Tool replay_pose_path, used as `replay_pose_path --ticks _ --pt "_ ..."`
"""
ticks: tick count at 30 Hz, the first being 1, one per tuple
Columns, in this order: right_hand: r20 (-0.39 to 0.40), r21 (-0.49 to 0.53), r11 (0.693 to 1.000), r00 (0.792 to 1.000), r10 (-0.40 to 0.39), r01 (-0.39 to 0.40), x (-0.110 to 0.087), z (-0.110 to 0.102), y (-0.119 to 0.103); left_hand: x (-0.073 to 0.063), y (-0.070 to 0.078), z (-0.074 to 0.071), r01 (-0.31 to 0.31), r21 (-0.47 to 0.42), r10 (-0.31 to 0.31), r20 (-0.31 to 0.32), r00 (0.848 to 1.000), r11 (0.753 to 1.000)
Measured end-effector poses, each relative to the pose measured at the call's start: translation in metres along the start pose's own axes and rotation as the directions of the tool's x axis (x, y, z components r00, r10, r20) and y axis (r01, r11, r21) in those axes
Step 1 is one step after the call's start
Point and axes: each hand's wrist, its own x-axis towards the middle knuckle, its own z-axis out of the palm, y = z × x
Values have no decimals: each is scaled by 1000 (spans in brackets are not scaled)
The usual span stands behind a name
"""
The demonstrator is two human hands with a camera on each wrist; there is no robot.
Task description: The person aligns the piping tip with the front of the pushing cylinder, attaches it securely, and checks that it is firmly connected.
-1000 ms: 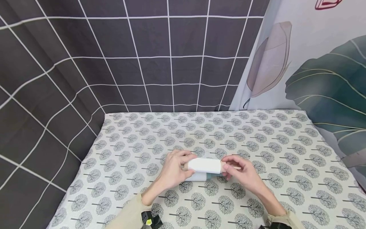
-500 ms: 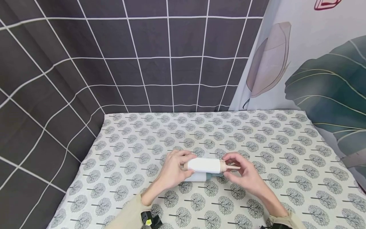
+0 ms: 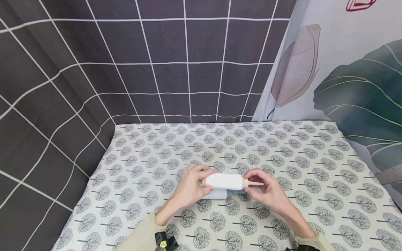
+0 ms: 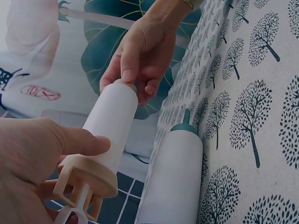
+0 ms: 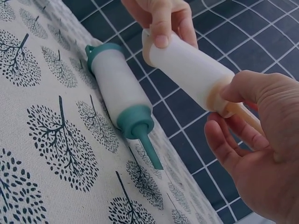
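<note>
Held above the table is a white squeeze bottle (image 3: 224, 181) with a beige nozzle cap (image 5: 218, 95) pointing right. My left hand (image 3: 191, 184) grips its other end, where a beige base with an open frame and a white loop (image 4: 88, 179) shows in the left wrist view. At the nozzle end, my right hand (image 3: 267, 186) pinches the cap's collar between thumb and fingers, the thin nozzle (image 5: 247, 116) passing beside the palm. Below lies a second white bottle with teal ends (image 5: 117, 86), partly hidden by the held one in the head view.
A white cloth printed with dark trees (image 3: 216, 223) covers the table. Behind it hangs a dark curtain with white grid lines (image 3: 204, 80). On the right hangs a pale curtain with large leaves (image 3: 364, 94).
The right-hand fingers have shifted from over the nozzle to the cap's collar, leaving the nozzle more exposed. The left hand and both bottles have stayed about where they were.
</note>
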Motion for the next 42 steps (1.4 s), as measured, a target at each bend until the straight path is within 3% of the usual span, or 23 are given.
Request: replay_pose_path --ticks 12,22,35,42 --pt "-34 -20 994 994 106 -106 -2 1 -2 0 2 0 16 9 -16 6 1000 1000" --pt "-25 -5 993 993 115 -115 -1 -1 0 0 2 2 5 18 -5 -11 1000 1000" --pt "-10 42 967 968 250 -250 -2 0 -4 0 2 2 0 13 0 -15 1000 1000" --pt "-19 4 968 968 252 -252 -2 1 -4 -1 0 2 0 -5 0 1 1000 1000"
